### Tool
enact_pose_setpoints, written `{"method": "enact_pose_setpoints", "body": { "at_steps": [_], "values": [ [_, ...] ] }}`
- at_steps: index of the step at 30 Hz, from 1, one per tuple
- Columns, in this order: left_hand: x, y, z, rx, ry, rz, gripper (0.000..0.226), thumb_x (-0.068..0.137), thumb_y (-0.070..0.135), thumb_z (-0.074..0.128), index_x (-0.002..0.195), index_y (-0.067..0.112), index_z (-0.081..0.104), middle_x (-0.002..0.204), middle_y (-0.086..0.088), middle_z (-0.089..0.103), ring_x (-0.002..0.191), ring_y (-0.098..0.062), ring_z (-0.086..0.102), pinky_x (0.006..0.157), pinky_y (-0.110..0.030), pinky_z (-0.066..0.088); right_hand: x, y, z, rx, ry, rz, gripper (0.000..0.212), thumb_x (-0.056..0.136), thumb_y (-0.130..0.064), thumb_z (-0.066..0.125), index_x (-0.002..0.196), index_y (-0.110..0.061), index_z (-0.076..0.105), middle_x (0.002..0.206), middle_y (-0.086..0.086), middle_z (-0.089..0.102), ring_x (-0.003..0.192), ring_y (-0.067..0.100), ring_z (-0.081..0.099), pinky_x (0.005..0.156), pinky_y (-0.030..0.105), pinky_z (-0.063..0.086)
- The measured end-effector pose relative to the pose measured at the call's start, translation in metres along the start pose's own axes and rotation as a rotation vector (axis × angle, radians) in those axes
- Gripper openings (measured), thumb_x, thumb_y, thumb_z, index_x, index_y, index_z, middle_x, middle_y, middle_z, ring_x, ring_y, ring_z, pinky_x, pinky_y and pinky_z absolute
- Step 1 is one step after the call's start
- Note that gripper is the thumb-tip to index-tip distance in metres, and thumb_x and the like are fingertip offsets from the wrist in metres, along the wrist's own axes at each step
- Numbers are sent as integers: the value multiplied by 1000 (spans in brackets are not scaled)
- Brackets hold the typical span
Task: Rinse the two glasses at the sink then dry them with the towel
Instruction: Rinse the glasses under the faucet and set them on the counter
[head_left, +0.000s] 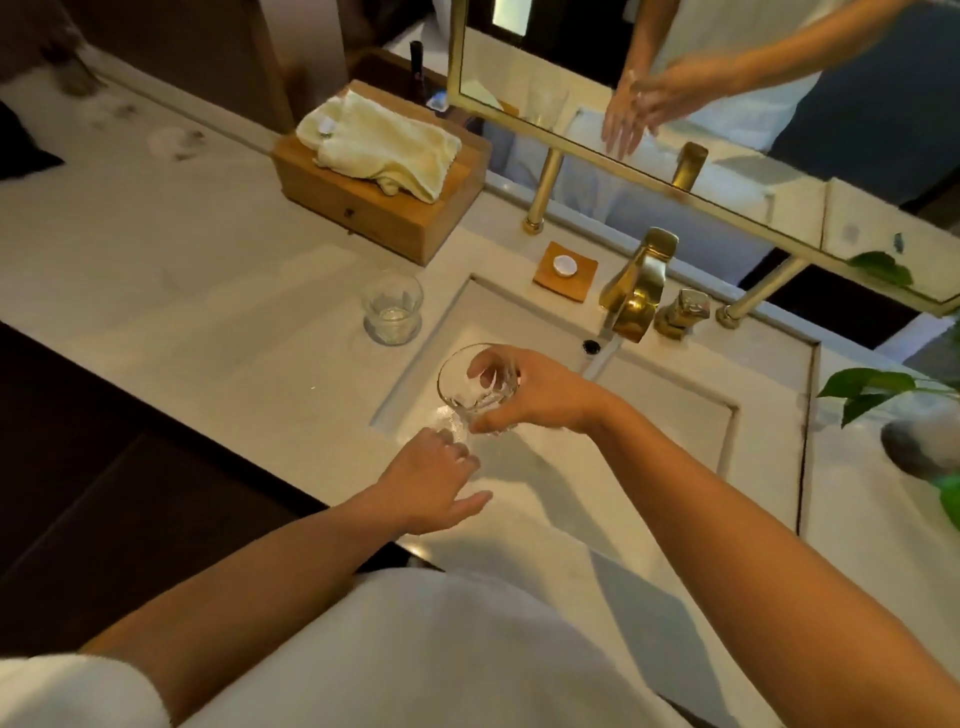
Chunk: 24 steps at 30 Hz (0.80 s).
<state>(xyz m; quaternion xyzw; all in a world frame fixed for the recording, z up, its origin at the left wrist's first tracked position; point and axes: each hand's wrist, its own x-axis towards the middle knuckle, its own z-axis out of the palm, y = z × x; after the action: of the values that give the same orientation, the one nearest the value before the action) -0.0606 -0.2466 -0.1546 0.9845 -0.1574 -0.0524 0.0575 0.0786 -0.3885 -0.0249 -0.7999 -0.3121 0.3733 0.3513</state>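
My right hand (524, 397) grips a clear glass (462, 384) tilted on its side over the left part of the white sink (670, 410), its mouth facing left, water spilling from it. Just below, my left hand (434, 483) hovers with loose fingers, fingertips near the falling water, holding nothing. A second clear glass (392, 306) stands upright on the counter left of the sink. A pale yellow towel (379, 143) lies crumpled on a wooden box (363, 202) at the back. Water runs from the gold faucet (636, 291).
A small wooden coaster with a white cap (565, 270) sits behind the sink. A gold-framed mirror (675, 104) stands at the back on gold posts. Green plant leaves (872, 389) reach in from the right. The white counter (156, 260) stretches left.
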Motion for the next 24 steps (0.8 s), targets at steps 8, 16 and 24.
{"method": "enact_pose_setpoints", "body": {
  "at_steps": [8, 16, 24],
  "values": [
    [-64, -45, -4, -16, -94, -320, 88, 90, 75, 20, 158, 18, 21, 166, -14, 14, 153, -30, 8, 123, -49, -4, 72, -56, 41, 105, 7, -72, 69, 59, -41, 91, 117, -27, 57, 102, -6, 63, 90, 8, 62, 80, 23, 53],
    [-64, -45, -4, 3, -147, -365, 86, 87, 76, 15, 159, 28, 9, 167, -7, -12, 147, -51, -16, 116, -63, -13, 122, -88, 84, -14, 30, -110, 74, 68, -28, 89, 128, -18, 46, 111, 1, 64, 98, 20, 65, 84, 32, 57],
    [-62, -47, -3, -9, -164, -336, 83, 88, 75, 14, 155, 27, 10, 166, -3, -13, 145, -49, -24, 116, -63, -10, 147, -86, 103, -161, 148, -122, 83, 66, -35, 90, 132, -7, 48, 121, 8, 59, 103, 23, 60, 87, 36, 54]
  ]
}}
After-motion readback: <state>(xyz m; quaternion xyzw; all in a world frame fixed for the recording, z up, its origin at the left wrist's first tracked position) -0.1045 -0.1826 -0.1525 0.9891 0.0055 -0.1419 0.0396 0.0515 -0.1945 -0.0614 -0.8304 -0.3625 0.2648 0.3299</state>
